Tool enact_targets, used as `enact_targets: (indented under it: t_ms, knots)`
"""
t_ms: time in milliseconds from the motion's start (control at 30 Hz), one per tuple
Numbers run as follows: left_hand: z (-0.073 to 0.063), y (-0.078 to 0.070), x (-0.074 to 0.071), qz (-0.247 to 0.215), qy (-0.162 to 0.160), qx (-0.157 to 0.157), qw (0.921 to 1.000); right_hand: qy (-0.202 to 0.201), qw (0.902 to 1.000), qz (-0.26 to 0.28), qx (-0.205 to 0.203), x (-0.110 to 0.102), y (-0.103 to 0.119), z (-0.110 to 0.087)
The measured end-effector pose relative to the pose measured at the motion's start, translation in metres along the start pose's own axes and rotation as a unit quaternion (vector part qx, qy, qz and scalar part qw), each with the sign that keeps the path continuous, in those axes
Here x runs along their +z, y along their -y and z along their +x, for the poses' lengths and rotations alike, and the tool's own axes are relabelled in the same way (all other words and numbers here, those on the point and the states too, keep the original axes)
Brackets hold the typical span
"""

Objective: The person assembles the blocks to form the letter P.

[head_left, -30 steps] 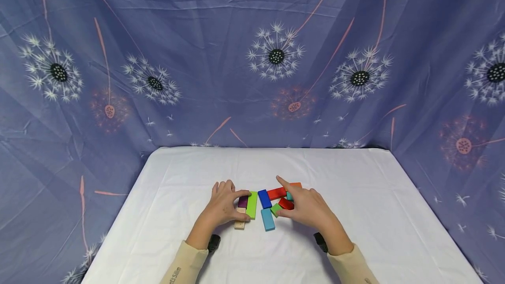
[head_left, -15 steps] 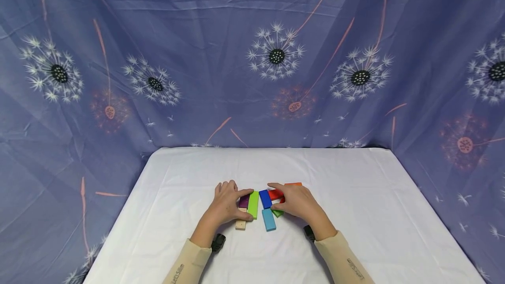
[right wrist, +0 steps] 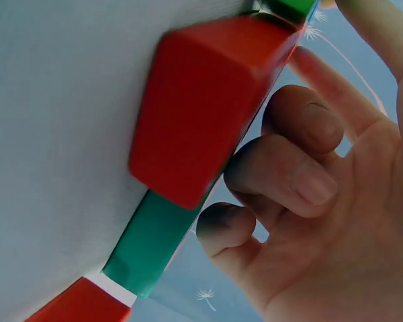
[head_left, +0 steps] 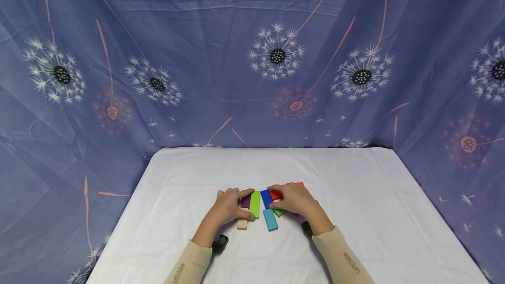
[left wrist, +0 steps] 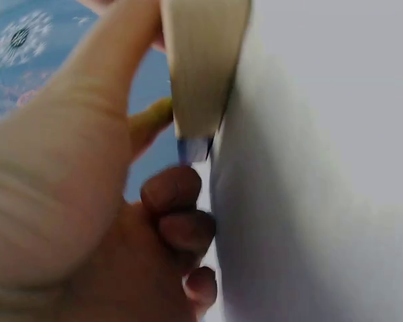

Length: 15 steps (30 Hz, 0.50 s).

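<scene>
In the head view, my left hand (head_left: pixel 229 206) pinches a long lime green block (head_left: pixel 255 205) end to end between thumb and index finger. Against its left side lie a dark purple block (head_left: pixel 246 201) and a plain wooden block (head_left: pixel 242 224), which looms close in the left wrist view. My right hand (head_left: pixel 296 198) has thumb and index finger at the two ends of a dark blue block (head_left: pixel 266 199). Below that sits a light blue block (head_left: pixel 270 220). Under the right palm, partly hidden, are a green block (head_left: pixel 279 212) and a red block (right wrist: pixel 195 114).
Beyond the right hand an orange block (head_left: pixel 298 184) pokes out. The right wrist view shows a teal block (right wrist: pixel 151 241) and another red block (right wrist: pixel 80 302) in the cluster. A white cloth covers the table (head_left: pixel 355 187); a patterned curtain (head_left: pixel 221 65) hangs behind.
My right hand has moved left from over the cluster to the dark blue block, its fingers closing in. My left hand stays at the lime green block. The view shifts slightly.
</scene>
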<state>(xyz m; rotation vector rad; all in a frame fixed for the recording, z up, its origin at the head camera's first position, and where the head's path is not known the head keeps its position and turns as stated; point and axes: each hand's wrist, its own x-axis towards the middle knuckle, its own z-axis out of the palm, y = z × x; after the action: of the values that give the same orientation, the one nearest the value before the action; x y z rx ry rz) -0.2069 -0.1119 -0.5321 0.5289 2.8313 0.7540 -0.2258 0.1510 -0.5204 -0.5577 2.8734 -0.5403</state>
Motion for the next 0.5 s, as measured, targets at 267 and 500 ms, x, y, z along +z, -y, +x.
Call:
enact_targets:
  t_ms: [267,500]
  knots:
    - [-0.0006,0.004,0.0018,-0.036,-0.007,-0.006,0.9993,-0.036,0.9993,-0.008,-0.006,0.0036,0.0019,0.0009]
    - [-0.0012,0.0035,0.0045,-0.04,-0.015,-0.006,0.9991,-0.046,0.9988,-0.016,-0.007,0.005,0.0016,-0.0013]
